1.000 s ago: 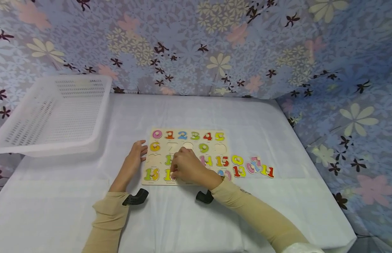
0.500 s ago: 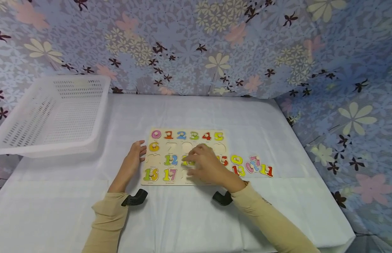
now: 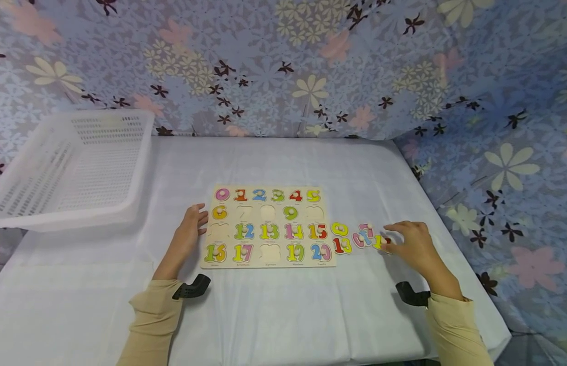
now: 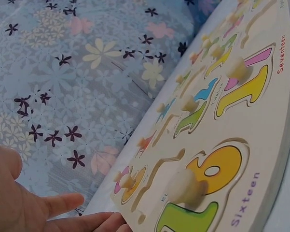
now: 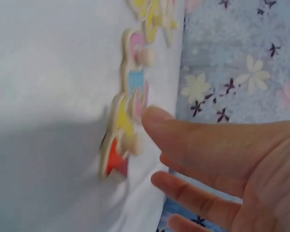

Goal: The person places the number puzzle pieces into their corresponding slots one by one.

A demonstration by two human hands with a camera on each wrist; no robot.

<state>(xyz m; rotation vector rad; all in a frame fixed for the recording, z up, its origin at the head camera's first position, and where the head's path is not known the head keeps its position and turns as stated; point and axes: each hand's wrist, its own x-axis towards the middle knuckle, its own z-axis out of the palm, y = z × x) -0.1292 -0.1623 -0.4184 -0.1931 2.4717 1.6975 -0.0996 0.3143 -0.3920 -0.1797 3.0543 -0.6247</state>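
A wooden number puzzle board (image 3: 260, 266) lies flat on the table, with knobbed number pieces in most of its recesses. Beside its left edge is my left hand (image 3: 188, 227), fingers loosely extended; in the left wrist view its fingertips (image 4: 113, 221) come right up to the board. To the right, my right hand (image 3: 413, 249) hovers by the yellow-and-red 11 piece (image 3: 378, 243), thumb and fingers spread apart. The right wrist view shows the thumb (image 5: 157, 121) near the knob of that 11 piece (image 5: 116, 157), with nothing held.
Left of the 11 piece lie a pink-and-blue 10 (image 3: 358, 240), a pink 7 (image 3: 367, 228), a yellow 8 (image 3: 340, 230) and a red-and-yellow 18 (image 3: 342, 246). A white plastic basket (image 3: 146, 168) stands at the back left. Floral cloth (image 3: 265, 66) hangs behind the table.
My right hand has let go of the 17 piece in the bottom row and travelled right across the board to the loose pieces. The left hand stays at the board's left edge.
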